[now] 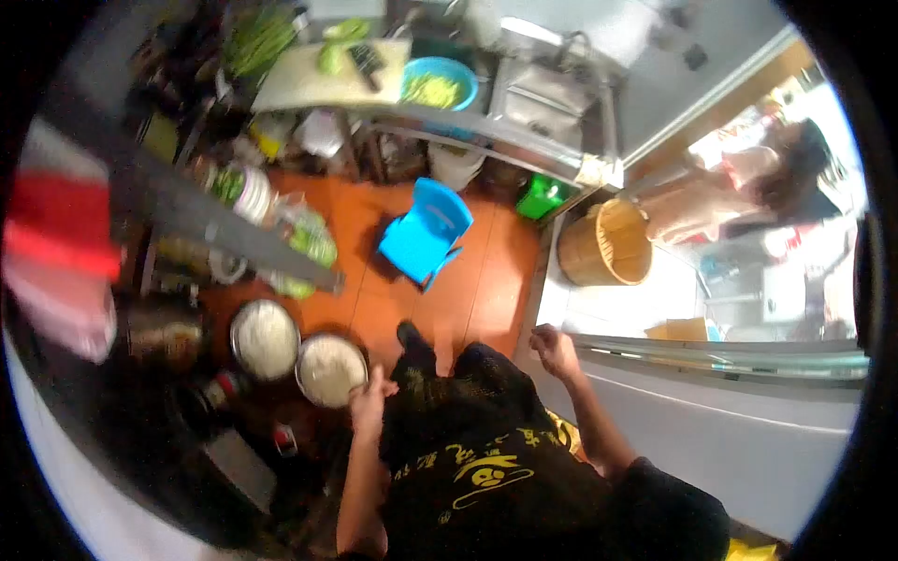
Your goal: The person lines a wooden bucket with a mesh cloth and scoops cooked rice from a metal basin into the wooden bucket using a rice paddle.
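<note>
My left hand point(369, 400) hangs low in front of me, its thumb and a finger apart, with nothing visible in it. From this angle it overlaps the right edge of a round metal bowl point(329, 372) filled with something white; whether they touch I cannot tell. A second such bowl point(265, 338) stands just left of it. My right hand point(556, 352) is raised at my other side, fingers curled into a loose fist with nothing seen in them. It is nearest the low white wall and counter edge point(599, 344).
A blue plastic chair point(426, 234) stands on the orange tiled floor point(365, 323). Ahead, a counter carries a cutting board point(295, 79), a knife point(367, 70), a blue basin point(468, 79) and a sink point(544, 98). Right of me are a wooden bucket point(585, 248) and another person point(748, 182).
</note>
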`<state>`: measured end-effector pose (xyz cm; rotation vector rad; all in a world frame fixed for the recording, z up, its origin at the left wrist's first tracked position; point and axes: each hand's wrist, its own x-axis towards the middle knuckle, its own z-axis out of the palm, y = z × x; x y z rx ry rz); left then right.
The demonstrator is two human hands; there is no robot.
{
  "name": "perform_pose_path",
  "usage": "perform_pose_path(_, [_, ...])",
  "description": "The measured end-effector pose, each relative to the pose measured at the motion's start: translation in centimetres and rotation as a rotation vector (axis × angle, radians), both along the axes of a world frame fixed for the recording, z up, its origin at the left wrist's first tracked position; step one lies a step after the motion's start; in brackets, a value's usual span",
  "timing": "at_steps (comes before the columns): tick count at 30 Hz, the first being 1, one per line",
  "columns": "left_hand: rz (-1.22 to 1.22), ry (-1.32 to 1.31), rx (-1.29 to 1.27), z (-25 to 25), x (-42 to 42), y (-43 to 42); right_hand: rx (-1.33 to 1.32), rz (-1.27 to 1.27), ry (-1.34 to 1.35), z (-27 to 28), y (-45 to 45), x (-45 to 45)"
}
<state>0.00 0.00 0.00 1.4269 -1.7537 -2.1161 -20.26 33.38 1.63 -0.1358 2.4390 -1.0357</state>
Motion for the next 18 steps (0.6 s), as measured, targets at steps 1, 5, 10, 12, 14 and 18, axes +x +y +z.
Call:
perform_pose_path(1, [0.032, 0.044, 0.003, -2.5, 0.3, -1.3, -0.029, -0.038, 0.029, 0.3, -0.7, -0.6])
perform_pose_path(5, [-0.061, -0.165, -0.048, -0.2, -4.8, -10.4, -0.082, -0.033, 0.134, 1.5, -6.5, -6.9])
perform_pose_path(10, [-0.39, -0.156, -0.18, -1.3, -10.1, -13.4, 0.046, -0.119, 0.08, 0.3, -5.6, -9.7])
perform_pose_path(12, [-0.365, -0.039, -0.154, 1.8, -14.9, -12.3, 0.117, -0.09, 0.085, -0.7, -4.3, -10.5])
perform_pose_path(14, [-0.329, -0.013, -0.077, 2.2, -19.0, -11.0, 0.077, -0.122, 0.091, -0.7, -3.0, -11.4])
perform_pose_path(18, [-0.405, -0.05, 0.015, -0.6, -22.0, -11.0, 0.122, -0.276, 0.033, -2.3, -0.7, -11.8])
